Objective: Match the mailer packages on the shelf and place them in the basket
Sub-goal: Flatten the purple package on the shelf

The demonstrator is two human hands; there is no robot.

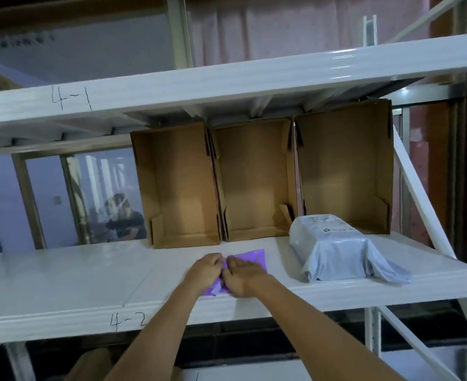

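A flat purple mailer point(251, 259) lies near the front edge of the white shelf point(89, 281) marked 4-2. My left hand point(206, 269) grips its left part with curled fingers. My right hand point(244, 276) lies over its middle, fingers bent down onto it, and hides much of it. A bulky grey mailer point(334, 248) with a printed label sits on the same shelf to the right, apart from both hands. No basket is in view.
Three open cardboard boxes point(182, 185) point(254, 180) point(345, 166) stand on their sides at the back of the shelf. The upper shelf beam point(226, 81) marked 4-1 runs overhead. A diagonal brace point(422, 199) crosses at the right. Behind the glass at the left sits a person.
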